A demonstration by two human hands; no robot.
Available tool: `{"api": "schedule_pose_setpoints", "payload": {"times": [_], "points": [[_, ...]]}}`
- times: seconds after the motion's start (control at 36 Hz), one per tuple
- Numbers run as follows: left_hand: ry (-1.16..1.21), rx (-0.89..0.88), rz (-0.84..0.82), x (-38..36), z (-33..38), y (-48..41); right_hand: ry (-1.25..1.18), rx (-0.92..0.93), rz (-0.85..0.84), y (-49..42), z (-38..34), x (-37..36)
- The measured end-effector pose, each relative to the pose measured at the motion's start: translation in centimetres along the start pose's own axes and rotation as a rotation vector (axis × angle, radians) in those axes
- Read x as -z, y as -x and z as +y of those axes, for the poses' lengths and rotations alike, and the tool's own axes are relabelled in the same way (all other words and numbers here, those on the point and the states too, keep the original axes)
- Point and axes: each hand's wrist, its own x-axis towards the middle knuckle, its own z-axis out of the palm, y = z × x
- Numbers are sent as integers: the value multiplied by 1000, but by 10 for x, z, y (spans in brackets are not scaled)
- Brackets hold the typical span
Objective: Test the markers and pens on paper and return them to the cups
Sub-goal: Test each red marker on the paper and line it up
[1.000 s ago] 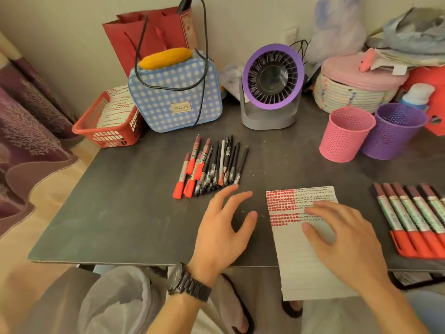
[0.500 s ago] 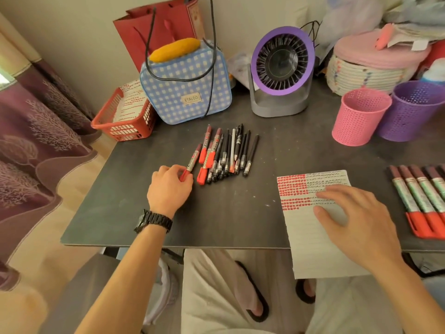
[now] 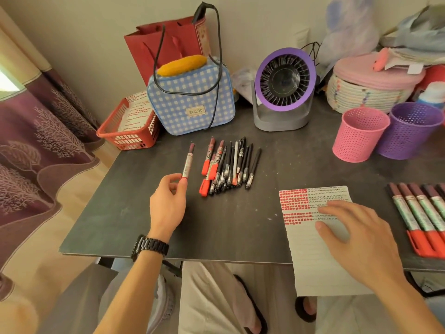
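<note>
Left hand (image 3: pixel 168 203) has gone from reaching over the bench (image 3: pixel 240 225) to pinching one marker (image 3: pixel 187 162) by its red end, now pulled clear of the pile (image 3: pixel 228 167), just left of it. Right hand (image 3: pixel 356 235) unchanged: fingers spread, flat on the paper (image 3: pixel 313 268). Marker looks still capped, so uncap and test next; pink cup (image 3: pixel 358 136) and purple cup (image 3: pixel 409 131) are well apart, far right.
</note>
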Motion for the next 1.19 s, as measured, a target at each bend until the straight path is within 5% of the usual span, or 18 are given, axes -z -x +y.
{"api": "schedule_pose_setpoints", "payload": {"times": [0.28, 0.67, 0.83, 1.03, 1.19], "points": [[498, 46, -128, -21, 37, 75, 31, 0, 49, 1, -5, 2], [641, 101, -475, -54, 66, 148, 72, 12, 59, 4, -12, 7], [745, 208, -597, -53, 63, 155, -427, -158, 96, 20, -34, 22], [635, 176, -800, -46, 65, 162, -1163, -416, -153, 38, -66, 30], [485, 119, -856, -45, 64, 166, -1296, -520, -54, 50, -73, 23]]}}
